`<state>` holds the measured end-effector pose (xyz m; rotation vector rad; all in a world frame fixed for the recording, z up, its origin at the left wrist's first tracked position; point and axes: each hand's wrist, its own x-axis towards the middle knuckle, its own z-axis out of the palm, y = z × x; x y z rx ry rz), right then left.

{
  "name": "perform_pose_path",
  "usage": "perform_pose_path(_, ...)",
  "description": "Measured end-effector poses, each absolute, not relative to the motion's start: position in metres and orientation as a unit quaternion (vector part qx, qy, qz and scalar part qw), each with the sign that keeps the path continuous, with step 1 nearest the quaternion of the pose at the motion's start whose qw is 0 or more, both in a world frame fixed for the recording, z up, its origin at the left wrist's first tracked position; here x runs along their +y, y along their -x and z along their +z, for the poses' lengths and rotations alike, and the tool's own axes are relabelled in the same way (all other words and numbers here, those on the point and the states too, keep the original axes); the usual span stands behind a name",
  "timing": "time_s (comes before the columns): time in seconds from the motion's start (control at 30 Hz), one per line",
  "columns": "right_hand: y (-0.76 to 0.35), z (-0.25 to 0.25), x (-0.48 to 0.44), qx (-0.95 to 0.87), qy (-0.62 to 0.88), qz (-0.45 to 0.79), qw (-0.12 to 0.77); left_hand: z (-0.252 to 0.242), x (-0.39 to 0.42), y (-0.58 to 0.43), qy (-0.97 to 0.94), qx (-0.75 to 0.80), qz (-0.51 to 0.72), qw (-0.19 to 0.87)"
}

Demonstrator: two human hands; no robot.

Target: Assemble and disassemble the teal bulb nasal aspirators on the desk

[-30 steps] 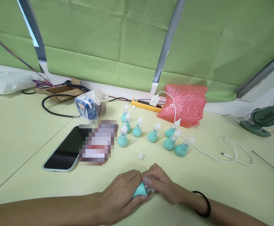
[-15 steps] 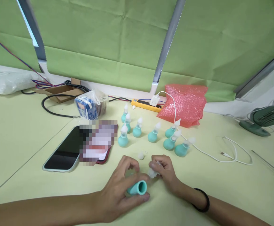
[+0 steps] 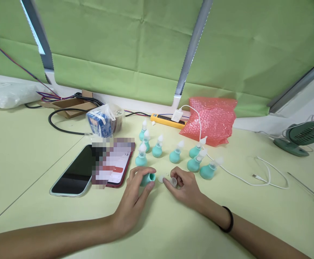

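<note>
My left hand (image 3: 131,203) is wrapped round a teal rubber bulb (image 3: 147,178), whose open mouth faces right. Between the fingers of my right hand (image 3: 186,187) is a small translucent plastic cup-like piece (image 3: 174,182), partly hidden by them. A small white tip (image 3: 161,178) lies on the table between the two hands. Just beyond stand several assembled bulb nasal aspirators, each with a teal bulb and a pale nozzle, among them one at the left (image 3: 140,157), one in the middle (image 3: 175,154) and one at the right (image 3: 208,169).
Two phones, one black (image 3: 74,172) and one red-cased (image 3: 121,162), lie at left. Behind are a bagged blue package (image 3: 100,122), a yellow power strip (image 3: 167,121) and pink bubble wrap (image 3: 211,118). A white cable (image 3: 243,180), screwdriver (image 3: 305,185) and green fan (image 3: 305,135) are at right.
My left hand has moved the teal bulb away from me and slightly left, nearer the phones. My right hand has shifted slightly away from me with the translucent piece.
</note>
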<state>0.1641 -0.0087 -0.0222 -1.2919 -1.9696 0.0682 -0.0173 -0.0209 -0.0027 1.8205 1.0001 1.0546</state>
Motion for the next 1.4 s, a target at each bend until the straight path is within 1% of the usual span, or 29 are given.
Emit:
perform_pose_path(0.17, -0.163, -0.020, -0.009, -0.770, 0.527, 0.015, 0.359, -0.002, -0.021, 0.018, -0.707, 0.406, 0.418, 0.401)
perform_pose_path(0.47, -0.163, -0.019, -0.010, -0.773, 0.528, -0.002, 0.351, -0.005, -0.020, 0.017, -0.700, 0.400, 0.435, 0.401)
perform_pose_path(0.7, -0.163, -0.019, -0.010, -0.773, 0.534, -0.003, 0.342, -0.010, -0.020, 0.017, -0.731, 0.391, 0.429, 0.360)
perform_pose_path(0.83, -0.162, -0.019, -0.010, -0.773, 0.535, -0.004, 0.341, -0.007, -0.019, 0.018, -0.763, 0.387, 0.420, 0.301)
perform_pose_path(0.9, -0.162, -0.019, -0.011, -0.772, 0.535, -0.004, 0.343, 0.002, -0.016, 0.021, -0.784, 0.376, 0.431, 0.242)
perform_pose_path(0.97, -0.162, -0.017, -0.011, -0.772, 0.536, -0.003, 0.342, 0.014, -0.009, 0.023, -0.807, 0.363, 0.439, 0.157)
perform_pose_path(1.07, -0.161, -0.015, -0.012, -0.772, 0.537, 0.000, 0.340, 0.031, 0.006, 0.028, -0.840, 0.377, 0.387, 0.041)
perform_pose_path(1.13, -0.161, -0.014, -0.012, -0.773, 0.535, 0.002, 0.342, 0.035, 0.017, 0.030, -0.856, 0.396, 0.333, -0.004)
perform_pose_path(1.27, -0.160, -0.012, -0.012, -0.776, 0.526, 0.000, 0.349, 0.028, 0.036, 0.034, -0.878, 0.404, 0.255, -0.033)
perform_pose_path(1.33, -0.161, -0.012, -0.013, -0.778, 0.523, -0.001, 0.348, 0.025, 0.043, 0.036, -0.883, 0.393, 0.254, -0.036)
perform_pose_path(1.4, -0.162, -0.011, -0.013, -0.781, 0.519, -0.003, 0.348, 0.024, 0.048, 0.039, -0.884, 0.372, 0.280, -0.031)
